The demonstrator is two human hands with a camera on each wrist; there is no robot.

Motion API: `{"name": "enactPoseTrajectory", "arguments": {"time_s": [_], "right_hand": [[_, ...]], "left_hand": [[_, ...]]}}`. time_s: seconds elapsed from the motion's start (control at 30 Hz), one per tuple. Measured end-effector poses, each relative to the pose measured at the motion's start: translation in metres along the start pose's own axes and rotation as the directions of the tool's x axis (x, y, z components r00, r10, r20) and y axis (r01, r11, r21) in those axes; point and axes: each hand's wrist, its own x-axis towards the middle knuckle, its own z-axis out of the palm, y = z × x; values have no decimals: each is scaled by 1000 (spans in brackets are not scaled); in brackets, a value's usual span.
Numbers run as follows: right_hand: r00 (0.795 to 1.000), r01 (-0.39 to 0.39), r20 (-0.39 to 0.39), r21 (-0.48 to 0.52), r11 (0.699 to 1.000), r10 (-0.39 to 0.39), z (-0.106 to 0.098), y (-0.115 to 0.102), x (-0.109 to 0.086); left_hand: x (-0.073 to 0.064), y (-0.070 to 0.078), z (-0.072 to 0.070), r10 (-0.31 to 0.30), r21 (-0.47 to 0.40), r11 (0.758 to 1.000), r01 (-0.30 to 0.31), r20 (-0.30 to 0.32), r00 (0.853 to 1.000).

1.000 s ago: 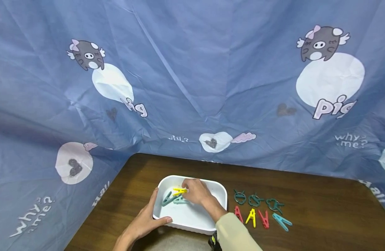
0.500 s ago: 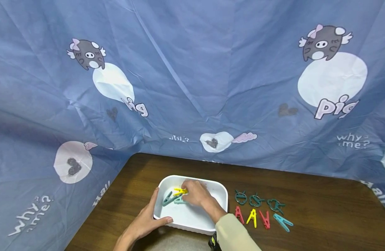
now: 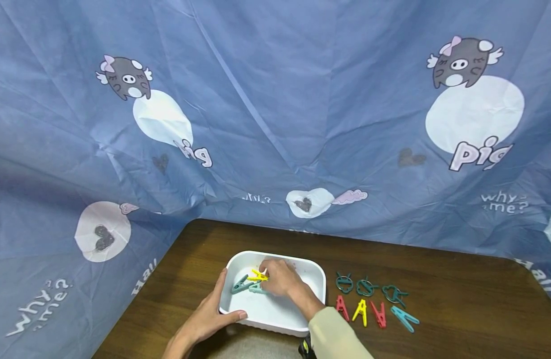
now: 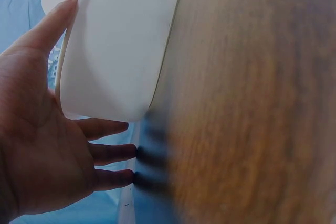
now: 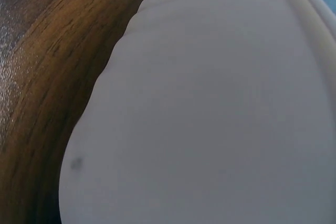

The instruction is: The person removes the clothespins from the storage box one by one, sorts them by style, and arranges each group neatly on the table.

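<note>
Right hand (image 3: 280,277) inside white tray (image 3: 273,311), fingers curled; yellow clip (image 3: 258,276) at fingertips, grip unclear.

White tray (image 3: 277,315), rounded corners, yellow clip (image 3: 262,277), teal clip (image 3: 239,286), mint clip (image 3: 255,287) inside

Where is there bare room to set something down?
Widest: the table right of the blue peg. A narrower strip lies between the white tray and the curtain. Crowded: just right of the tray, among green clips and coloured pegs, and inside its left end, beside the right hand.
</note>
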Motion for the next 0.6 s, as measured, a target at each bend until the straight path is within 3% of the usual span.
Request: {"name": "enactPoseTrajectory", "arguments": {"time_s": [0.6], "right_hand": [[997,-18,75,15,1000,17,-1,-3,-5]], "left_hand": [[-1,1,0,-5,11,1000,5,0,1000]]}}
